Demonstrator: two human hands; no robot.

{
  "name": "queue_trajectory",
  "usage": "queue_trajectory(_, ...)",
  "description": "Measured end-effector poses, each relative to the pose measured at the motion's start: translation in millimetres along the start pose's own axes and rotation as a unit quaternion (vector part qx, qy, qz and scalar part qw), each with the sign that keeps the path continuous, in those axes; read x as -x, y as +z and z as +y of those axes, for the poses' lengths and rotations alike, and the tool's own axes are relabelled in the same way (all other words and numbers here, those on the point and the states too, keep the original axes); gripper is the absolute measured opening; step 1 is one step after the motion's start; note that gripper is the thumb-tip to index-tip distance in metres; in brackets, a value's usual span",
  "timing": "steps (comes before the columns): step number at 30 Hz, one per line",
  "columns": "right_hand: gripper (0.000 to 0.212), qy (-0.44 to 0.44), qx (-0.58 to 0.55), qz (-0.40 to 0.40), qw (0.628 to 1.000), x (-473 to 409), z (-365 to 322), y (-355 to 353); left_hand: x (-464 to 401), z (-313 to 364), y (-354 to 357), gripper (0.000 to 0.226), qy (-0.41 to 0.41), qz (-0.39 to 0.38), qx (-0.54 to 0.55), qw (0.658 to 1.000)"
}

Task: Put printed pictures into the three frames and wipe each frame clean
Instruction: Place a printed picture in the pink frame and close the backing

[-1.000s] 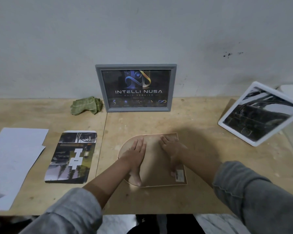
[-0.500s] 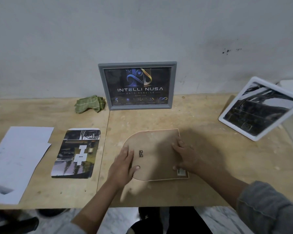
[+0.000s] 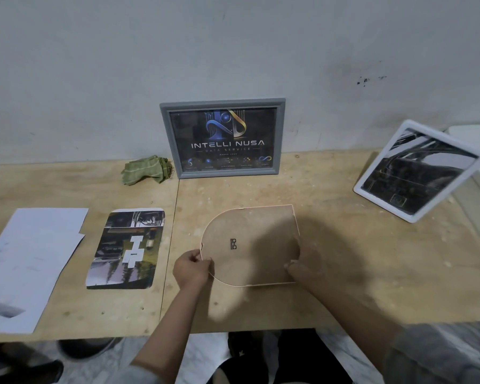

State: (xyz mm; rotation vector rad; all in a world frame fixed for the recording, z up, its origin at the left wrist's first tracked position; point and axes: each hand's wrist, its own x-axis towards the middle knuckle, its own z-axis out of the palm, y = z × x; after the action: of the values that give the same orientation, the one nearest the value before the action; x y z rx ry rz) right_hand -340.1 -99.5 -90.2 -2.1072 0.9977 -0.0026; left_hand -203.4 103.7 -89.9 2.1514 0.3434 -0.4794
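So the arched frame (image 3: 250, 245) is lying face down mid-counter, brown backing board up, little metal hanger showing. Grey frame (image 3: 222, 138) at 12 o'clock stands against the wall with a dark logo print already inside. White frame (image 3: 416, 173) is propped tilted at 2 o'clock. Loose printed picture (image 3: 126, 249) lies flat at 9 o'clock, green cloth (image 3: 146, 169) crumpled at 11.

Both hands' grip (image 3: 192, 268) (image 3: 302, 263) on face-down arched frame (image 3: 257, 239), wooden table (image 3: 344, 273).

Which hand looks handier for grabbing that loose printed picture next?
Probably the left hand. The printed picture lies just to its left on the table, while the right hand sits across the arched frame, farther away.
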Motion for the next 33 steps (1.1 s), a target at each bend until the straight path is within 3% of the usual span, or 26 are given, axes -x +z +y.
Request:
queue_trajectory(3, 0.072, -0.001, 0.003, -0.005, 1.0, 3, 0, -1, -9, -3, -2, 0.008, -0.011, -0.039, 0.019, 0.999)
queue_trajectory(13, 0.065, 0.013, -0.083, -0.019, 0.996, 3, -3, -9, -5, 29, -13, 0.019, -0.034, -0.078, 0.153, 0.985)
queue_trajectory(15, 0.071, -0.049, -0.048, -0.024, 0.997, 6, -7, -11, -8, 42, -18, 0.02, -0.035, -0.076, 0.162, 0.983)
queue_trajectory(17, 0.086, -0.15, 0.088, -0.037, 0.984, 12, -16, -16, -13, 55, -25, 0.021, -0.047, -0.077, 0.161, 0.983)
queue_trajectory(18, 0.088, -0.218, 0.171, -0.03, 0.96, 12, -19, -19, -16, 62, -31, 0.019, -0.054, -0.083, 0.162, 0.982)
queue_trajectory(21, 0.064, -0.426, 0.296, 0.021, 0.855, 11, -34, -29, -19, 85, -48, 0.011, -0.068, -0.113, 0.186, 0.974)
queue_trajectory(24, 0.046, -0.501, 0.278, 0.076, 0.816, 5, -56, -39, -16, 107, -68, 0.011, -0.064, -0.118, 0.213, 0.968)
queue_trajectory(26, 0.045, -0.481, 0.242, 0.094, 0.838, 6, -83, -52, -12, 120, -79, 0.012, -0.052, -0.103, 0.258, 0.959)
queue_trajectory(29, 0.053, -0.357, 0.158, 0.096, 0.916, 2, -115, -72, -4, 132, -90, 0.024, -0.05, -0.112, 0.349, 0.929)
queue_trajectory(33, 0.032, -0.275, -0.078, 0.093, 0.954, -6, -131, -84, 13, 116, -90, 0.037, -0.044, -0.147, 0.295, 0.943)
